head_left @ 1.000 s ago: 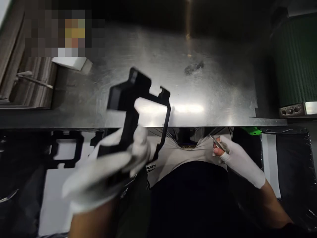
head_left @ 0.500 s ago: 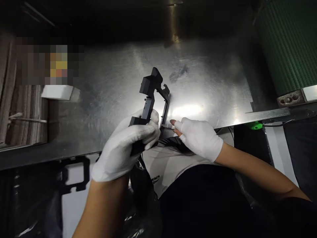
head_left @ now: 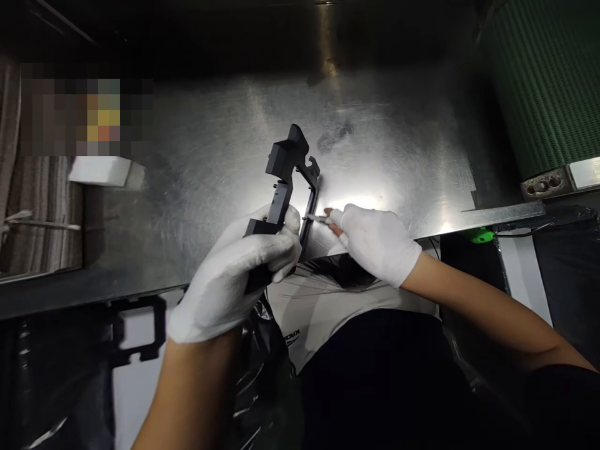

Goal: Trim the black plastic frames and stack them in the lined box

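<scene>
My left hand (head_left: 234, 269), in a white glove, is closed around the lower end of a black plastic frame (head_left: 281, 203). The frame stands tilted above the metal table, with a blocky upper corner and small pegs along its inner edges. My right hand (head_left: 377, 244) wears a white glove with bare thumb and index fingertips. Pinched between those fingertips is a small thin metal blade (head_left: 319, 219). Its tip lies at the inner edge of the frame's right side. The blade's handle is hidden in the glove.
The metal table (head_left: 403, 137) carries a bundle of brown sheets tied with string (head_left: 47, 219) and a white block (head_left: 100, 170) at left. A green ribbed panel (head_left: 548, 87) stands at right. Below the front edge hang a second black frame (head_left: 159, 322) and a green clip (head_left: 480, 235).
My right hand has moved up with the blade, along the right side of the frame. The left hand keeps its hold, and the whole view has shifted slightly.
</scene>
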### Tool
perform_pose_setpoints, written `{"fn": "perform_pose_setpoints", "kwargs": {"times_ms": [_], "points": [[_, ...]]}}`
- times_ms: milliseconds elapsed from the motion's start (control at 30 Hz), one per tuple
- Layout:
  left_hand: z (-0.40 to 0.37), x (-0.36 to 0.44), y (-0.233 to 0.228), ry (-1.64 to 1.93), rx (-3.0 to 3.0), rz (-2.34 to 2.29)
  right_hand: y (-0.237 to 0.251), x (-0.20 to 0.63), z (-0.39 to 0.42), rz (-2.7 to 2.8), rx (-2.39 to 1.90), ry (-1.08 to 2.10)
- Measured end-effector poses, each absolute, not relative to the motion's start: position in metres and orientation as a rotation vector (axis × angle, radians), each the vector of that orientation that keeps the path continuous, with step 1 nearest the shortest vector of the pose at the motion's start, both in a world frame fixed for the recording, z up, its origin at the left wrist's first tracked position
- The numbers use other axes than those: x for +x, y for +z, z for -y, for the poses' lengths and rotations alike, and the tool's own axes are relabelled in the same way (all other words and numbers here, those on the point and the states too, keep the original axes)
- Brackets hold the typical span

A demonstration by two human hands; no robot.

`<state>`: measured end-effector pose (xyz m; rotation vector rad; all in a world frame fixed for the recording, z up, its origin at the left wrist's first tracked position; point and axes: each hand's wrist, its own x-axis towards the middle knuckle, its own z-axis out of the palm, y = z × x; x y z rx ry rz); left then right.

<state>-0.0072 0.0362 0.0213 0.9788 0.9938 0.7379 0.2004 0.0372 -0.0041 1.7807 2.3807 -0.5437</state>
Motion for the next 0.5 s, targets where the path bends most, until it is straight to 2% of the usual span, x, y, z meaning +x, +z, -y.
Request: {"fn": "perform_pose_setpoints", "kwargs": {"times_ms": [300,500], "points": [[-0.038,-0.016,0.016,0.790,0.836,-0.949,0.002,0.215,-0.047,-2.297,1.906,-0.543],[-0.018,-0.035,0.015,0.967,0.548,-0.622,0.008,0.215,-0.049,-2.329,2.091,-0.628]]}}
